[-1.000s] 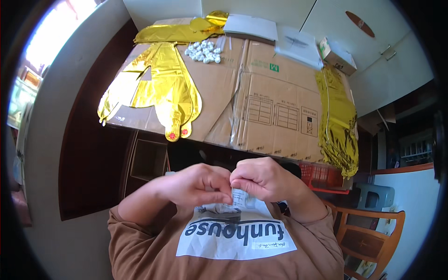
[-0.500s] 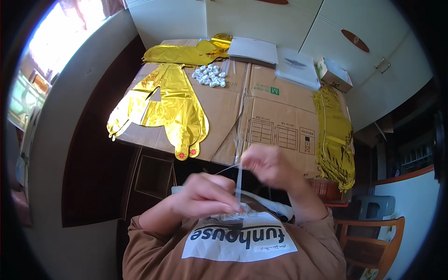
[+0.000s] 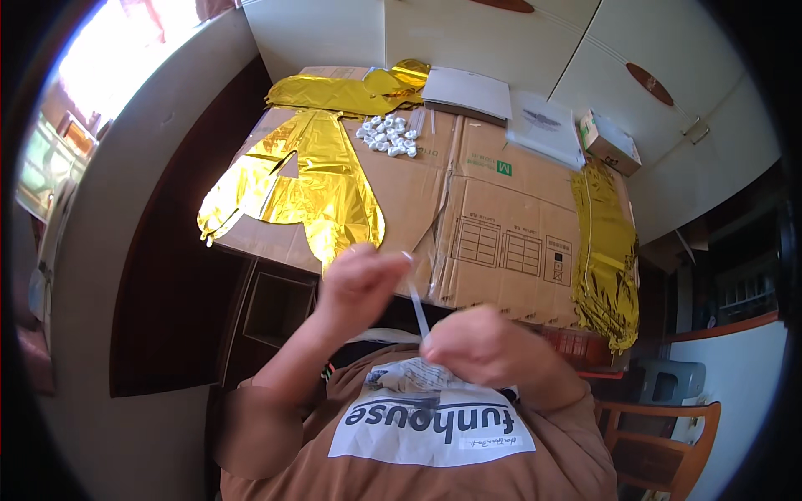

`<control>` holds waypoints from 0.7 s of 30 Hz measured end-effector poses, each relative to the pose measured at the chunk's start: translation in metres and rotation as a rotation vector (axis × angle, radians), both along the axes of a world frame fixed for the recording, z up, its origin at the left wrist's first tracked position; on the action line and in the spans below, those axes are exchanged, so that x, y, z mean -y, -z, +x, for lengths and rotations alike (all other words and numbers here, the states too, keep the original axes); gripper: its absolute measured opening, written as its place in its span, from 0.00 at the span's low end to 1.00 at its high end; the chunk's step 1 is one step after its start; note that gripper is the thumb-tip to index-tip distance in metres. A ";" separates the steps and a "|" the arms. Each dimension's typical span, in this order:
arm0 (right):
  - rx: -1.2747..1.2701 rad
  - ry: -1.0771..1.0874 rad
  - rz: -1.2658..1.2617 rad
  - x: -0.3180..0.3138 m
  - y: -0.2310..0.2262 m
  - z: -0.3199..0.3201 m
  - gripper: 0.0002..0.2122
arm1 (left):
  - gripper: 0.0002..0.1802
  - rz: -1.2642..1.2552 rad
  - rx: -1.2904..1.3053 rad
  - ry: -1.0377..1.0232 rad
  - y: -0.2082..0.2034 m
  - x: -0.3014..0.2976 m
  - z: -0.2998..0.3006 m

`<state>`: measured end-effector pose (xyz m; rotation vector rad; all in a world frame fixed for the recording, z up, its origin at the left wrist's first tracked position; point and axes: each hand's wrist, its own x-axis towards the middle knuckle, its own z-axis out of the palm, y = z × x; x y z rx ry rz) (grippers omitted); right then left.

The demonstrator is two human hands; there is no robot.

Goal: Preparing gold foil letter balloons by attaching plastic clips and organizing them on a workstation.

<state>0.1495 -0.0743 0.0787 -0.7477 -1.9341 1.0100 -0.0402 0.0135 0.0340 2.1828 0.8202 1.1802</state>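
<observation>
A narrow, translucent white strip [image 3: 418, 307] runs between my hands; I cannot tell whether it is a straw or a ribbon. My left hand [image 3: 363, 280] is closed at its upper end, with a bit of the strip poking out past the fingers. Lower and to the right, my right hand [image 3: 474, 346] is closed on its other end, near my shirt front. Both hands are slightly blurred. Beyond my left hand lies a flat gold foil balloon [image 3: 342, 196] shaped like a letter, its lower tip covered by that hand.
Cardboard [image 3: 510, 204] covers the table. A pile of small white bundles [image 3: 388, 135] sits near the far side, below more gold foil [image 3: 330, 96] and a white box [image 3: 466, 93]. Fringed gold foil [image 3: 603, 250] hangs along the right edge. A wooden chair [image 3: 660, 442] stands at right.
My left hand has risen away from my body, while my right hand has come down toward my shirt. The strip is still between them, now slanted. The view has shifted slightly.
</observation>
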 end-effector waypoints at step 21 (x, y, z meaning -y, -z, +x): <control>0.420 -0.333 -0.154 -0.100 0.021 0.015 0.13 | 0.03 -0.021 -0.023 0.373 0.044 0.000 0.002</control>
